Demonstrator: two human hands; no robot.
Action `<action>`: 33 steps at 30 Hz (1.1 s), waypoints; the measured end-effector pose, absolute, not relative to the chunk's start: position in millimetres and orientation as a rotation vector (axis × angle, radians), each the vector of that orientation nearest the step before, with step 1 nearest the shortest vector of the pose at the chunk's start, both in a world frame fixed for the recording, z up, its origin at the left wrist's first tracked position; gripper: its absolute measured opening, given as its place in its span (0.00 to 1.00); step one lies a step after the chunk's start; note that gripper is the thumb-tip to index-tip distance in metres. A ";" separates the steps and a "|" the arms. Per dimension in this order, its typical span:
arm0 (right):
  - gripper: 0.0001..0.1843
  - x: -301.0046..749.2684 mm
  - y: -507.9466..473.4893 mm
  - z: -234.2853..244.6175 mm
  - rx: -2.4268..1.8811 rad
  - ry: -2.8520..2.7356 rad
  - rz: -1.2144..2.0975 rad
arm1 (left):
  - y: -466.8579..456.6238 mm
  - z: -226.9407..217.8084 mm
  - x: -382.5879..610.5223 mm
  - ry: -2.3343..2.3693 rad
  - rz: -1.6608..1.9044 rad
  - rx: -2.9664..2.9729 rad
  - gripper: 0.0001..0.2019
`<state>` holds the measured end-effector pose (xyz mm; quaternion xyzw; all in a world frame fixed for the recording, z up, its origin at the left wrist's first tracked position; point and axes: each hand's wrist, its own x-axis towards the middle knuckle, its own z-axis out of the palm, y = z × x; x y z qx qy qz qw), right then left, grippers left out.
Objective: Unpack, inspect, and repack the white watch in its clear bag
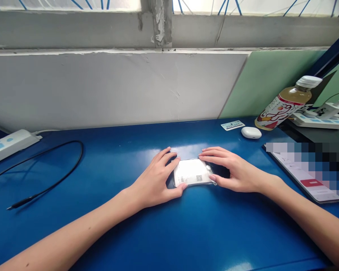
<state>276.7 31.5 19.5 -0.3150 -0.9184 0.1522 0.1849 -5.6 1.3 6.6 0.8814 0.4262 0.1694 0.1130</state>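
White packet in a clear plastic sleeve (192, 171) noted flat on the blue desk (158, 241), roughly centred between the two arms. Printed face turned up; a small square code (199, 177) is carried near its lower edge, the finer print too washed out to be read.

Progress: the packet is laid flat and has been taken in hand at both ends. No tear or raised flap can be made out, and no contents are seen set out beside it; whether the sleeve is sealed cannot be told. Any opening or emptying would thus be judged undone.

Position: the packet is bracketed by the hands. Its left end is held by the left hand (158, 178), partly open and curved, fingertips set at the far corner and thumb at the near edge. Its right end is held by the right hand (234, 171) in a wider, C-shaped span, fingers at the far corner, thumb at the near one. Contact at both ends appears light; pressure cannot be judged.

Surroundings, untouched: white earbud case (251, 132), printed card (232, 125) and drink bottle (285, 105) beyond the right hand; touchscreen device (293, 169) further right; black cable (19, 203) and white power strip (9, 145) well off to the left.
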 end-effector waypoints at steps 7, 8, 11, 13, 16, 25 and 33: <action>0.24 275.4 28.5 20.7 -0.893 -2.602 0.404 | 1.2 7.1 -5.7 1.241 0.496 2.587 0.33; 0.23 273.9 27.2 20.8 -0.902 -2.593 0.382 | 1.2 7.2 -5.6 1.238 0.503 2.587 0.33; 0.20 269.1 23.3 20.4 -0.959 -2.553 0.322 | 1.2 7.6 -4.8 1.228 0.514 2.594 0.33; 0.20 267.1 21.8 19.4 -0.985 -2.540 0.316 | 1.3 8.0 -4.3 1.226 0.503 2.597 0.33; 0.18 267.4 22.2 17.0 -0.977 -2.542 0.348 | 1.6 8.1 -4.0 1.236 0.486 2.590 0.32; 0.19 273.0 26.6 12.7 -0.954 -2.537 0.506 | 1.6 7.3 -4.7 1.222 0.504 2.560 0.35; 0.22 276.5 25.5 11.4 -0.984 -2.498 0.629 | 3.7 3.6 -5.9 1.149 0.573 2.571 0.28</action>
